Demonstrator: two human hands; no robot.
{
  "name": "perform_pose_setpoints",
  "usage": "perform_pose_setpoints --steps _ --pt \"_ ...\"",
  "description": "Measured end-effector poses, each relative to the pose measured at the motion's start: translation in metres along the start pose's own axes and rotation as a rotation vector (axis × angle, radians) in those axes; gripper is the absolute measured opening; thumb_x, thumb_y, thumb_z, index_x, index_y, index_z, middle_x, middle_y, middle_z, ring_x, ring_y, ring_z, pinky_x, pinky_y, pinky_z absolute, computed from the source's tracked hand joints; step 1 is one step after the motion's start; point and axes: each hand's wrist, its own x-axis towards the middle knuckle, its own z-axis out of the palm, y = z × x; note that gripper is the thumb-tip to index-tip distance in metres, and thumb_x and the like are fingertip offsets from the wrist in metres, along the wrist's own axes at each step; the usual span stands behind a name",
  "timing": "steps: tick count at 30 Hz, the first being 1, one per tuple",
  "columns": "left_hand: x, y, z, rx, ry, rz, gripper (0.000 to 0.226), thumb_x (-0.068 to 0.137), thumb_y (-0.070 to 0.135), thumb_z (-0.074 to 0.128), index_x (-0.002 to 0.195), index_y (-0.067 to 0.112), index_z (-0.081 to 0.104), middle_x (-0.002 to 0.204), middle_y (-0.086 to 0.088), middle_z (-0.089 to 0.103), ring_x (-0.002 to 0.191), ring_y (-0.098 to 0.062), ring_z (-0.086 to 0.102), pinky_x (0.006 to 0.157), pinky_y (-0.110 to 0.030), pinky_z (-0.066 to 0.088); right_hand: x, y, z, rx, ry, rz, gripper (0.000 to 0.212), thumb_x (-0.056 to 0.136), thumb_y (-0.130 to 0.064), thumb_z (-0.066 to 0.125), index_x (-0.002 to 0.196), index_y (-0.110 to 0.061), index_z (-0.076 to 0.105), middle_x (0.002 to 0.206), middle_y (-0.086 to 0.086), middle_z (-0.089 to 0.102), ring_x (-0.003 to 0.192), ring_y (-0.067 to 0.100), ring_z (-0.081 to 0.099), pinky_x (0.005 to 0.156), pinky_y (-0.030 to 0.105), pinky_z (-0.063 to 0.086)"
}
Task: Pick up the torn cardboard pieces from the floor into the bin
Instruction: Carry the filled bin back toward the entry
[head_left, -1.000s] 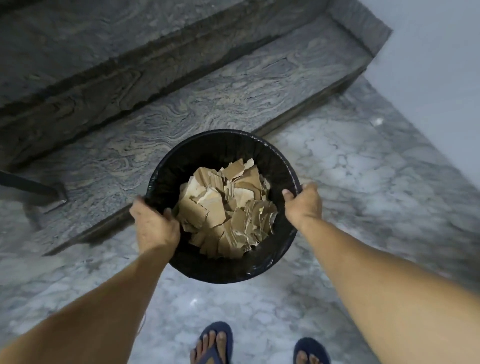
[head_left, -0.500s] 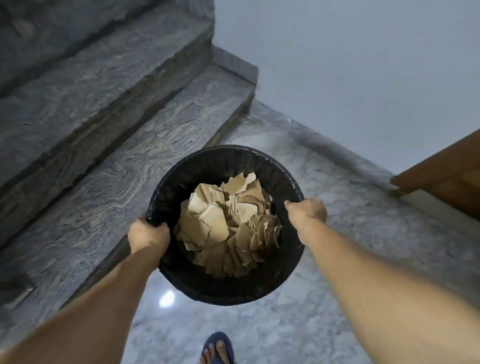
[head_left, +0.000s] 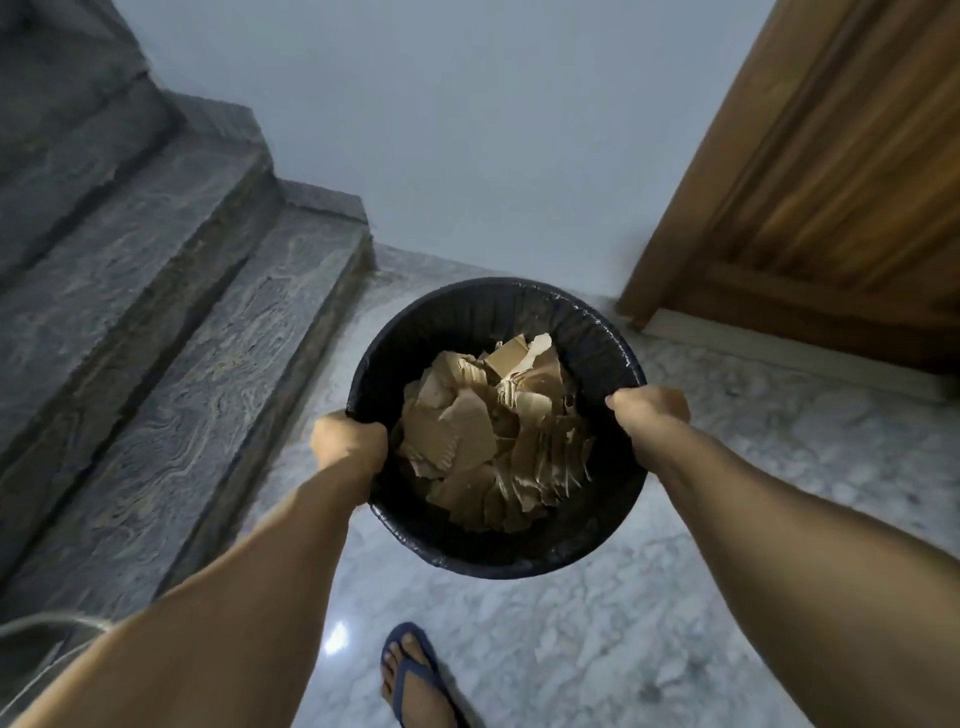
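A round black bin (head_left: 483, 306) lined with a black bag hangs in the air in front of me, above the marble floor. It is filled with several torn brown cardboard pieces (head_left: 493, 431). My left hand (head_left: 349, 444) grips the bin's left rim. My right hand (head_left: 649, 415) grips the right rim. No cardboard shows on the visible floor.
Grey stone stairs (head_left: 156, 322) rise at the left. A white wall (head_left: 467, 130) stands ahead and a wooden door (head_left: 831, 182) at the right. White marble floor (head_left: 571, 649) lies below, with my foot in a blue flip-flop (head_left: 415, 675) at the bottom.
The view has swung to the right: the stairs slid left and the wooden door came into sight. Both hands kept their hold on the bin, which stays lifted.
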Motion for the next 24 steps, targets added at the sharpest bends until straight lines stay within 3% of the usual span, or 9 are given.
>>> perform_pose_setpoints --steps 6,9,14,19,22,24 --pt "-0.083 0.045 0.008 0.029 -0.090 0.108 0.009 0.079 0.002 0.057 0.088 0.002 0.060 0.084 -0.017 0.060 0.076 -0.032 0.057 0.066 -0.033 0.047 -0.013 0.014 -0.111 0.057 0.056 -0.025 0.042 0.077 -0.013 0.073 0.116 0.003 0.064 0.116 0.016 0.068 0.105 0.034 0.066 0.078 0.030 0.051" --pt "-0.125 0.065 0.011 0.049 -0.139 0.178 0.007 0.079 0.000 0.056 0.084 0.000 0.060 0.073 -0.014 0.058 0.072 -0.032 0.057 0.062 -0.032 0.044 -0.020 0.028 -0.163 0.112 0.073 -0.014 0.037 0.079 -0.011 0.070 0.113 0.004 0.066 0.111 0.018 0.068 0.097 0.034 0.065 0.072 0.030 0.050" --pt "-0.186 0.090 0.018 0.081 -0.231 0.279 0.013 0.078 -0.001 0.054 0.086 0.000 0.064 0.075 -0.017 0.061 0.071 -0.033 0.060 0.061 -0.034 0.049 -0.037 0.057 -0.241 0.224 0.090 0.063 0.034 0.082 -0.007 0.065 0.113 0.007 0.060 0.106 0.019 0.065 0.089 0.030 0.060 0.070 0.028 0.046" --pt "-0.233 0.106 0.026 0.180 -0.324 0.356 0.008 0.078 0.000 0.055 0.083 0.002 0.061 0.074 -0.016 0.060 0.074 -0.033 0.062 0.064 -0.035 0.052 -0.061 0.086 -0.298 0.258 0.182 0.148 0.027 0.089 -0.015 0.066 0.100 0.007 0.055 0.075 0.010 0.055 0.075 0.025 0.055 0.068 0.031 0.045" --pt "-0.253 0.112 0.032 0.231 -0.417 0.391 0.013 0.078 0.001 0.056 0.089 0.000 0.062 0.075 -0.016 0.060 0.078 -0.035 0.065 0.065 -0.038 0.055 -0.083 0.101 -0.325 0.267 0.250 0.175 0.035 0.086 -0.018 0.069 0.111 0.005 0.061 0.092 0.013 0.062 0.081 0.025 0.056 0.068 0.031 0.046" --pt "-0.266 0.115 0.034 0.267 -0.468 0.413 0.013 0.079 0.001 0.057 0.091 0.000 0.061 0.074 -0.015 0.060 0.076 -0.035 0.064 0.061 -0.035 0.053 -0.094 0.115 -0.337 0.305 0.308 0.218 0.037 0.082 -0.016 0.073 0.108 0.007 0.061 0.098 0.017 0.066 0.078 0.027 0.059 0.064 0.031 0.047"
